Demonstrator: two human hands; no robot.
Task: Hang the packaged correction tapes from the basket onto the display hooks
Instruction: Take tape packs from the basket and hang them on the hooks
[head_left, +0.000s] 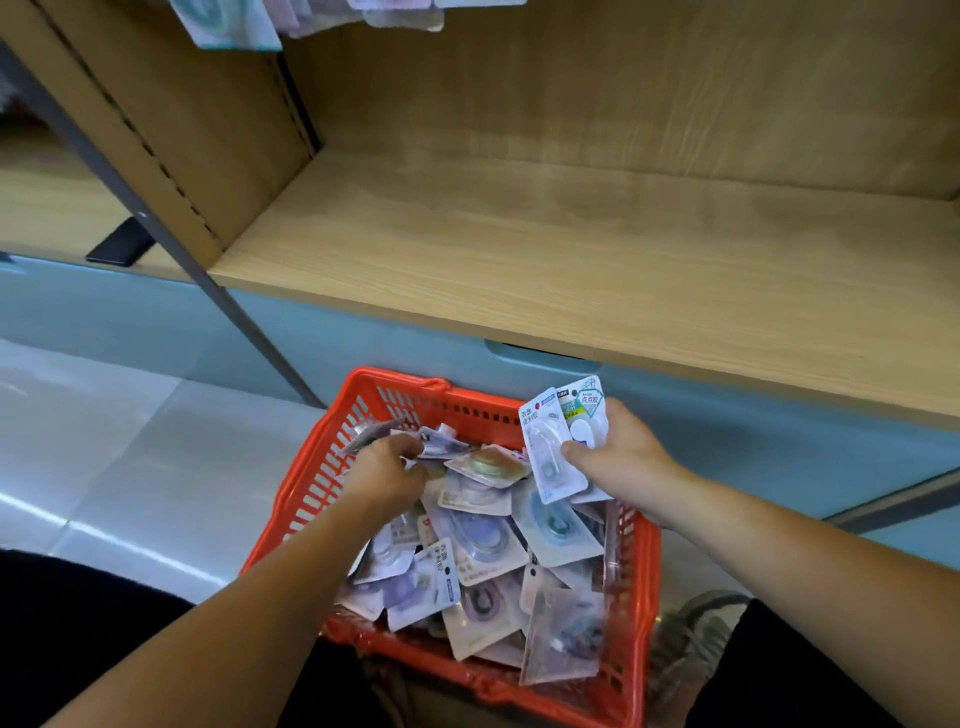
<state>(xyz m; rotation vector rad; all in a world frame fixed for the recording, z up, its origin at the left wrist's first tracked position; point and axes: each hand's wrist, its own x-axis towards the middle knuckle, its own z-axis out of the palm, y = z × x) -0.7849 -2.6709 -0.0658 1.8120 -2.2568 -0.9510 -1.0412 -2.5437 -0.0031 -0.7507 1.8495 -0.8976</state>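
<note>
A red plastic basket (332, 467) stands on the floor below me, filled with several packaged correction tapes (488, 540) lying in a loose pile. My left hand (387, 470) reaches into the far left of the pile and grips a package (441, 441) there. My right hand (623, 457) hovers over the basket's far right corner and holds a small fan of packages (553, 447) upright, thumb across their fronts. At the top edge, a few hung packages (228, 23) dangle; the hooks themselves are out of view.
A wooden shelf board (571, 249) runs across in front of me, with a wooden back panel and a slotted side panel (171, 124). A grey upright post (171, 234) slants down to the floor. A pale blue cabinet front (363, 338) sits under the shelf.
</note>
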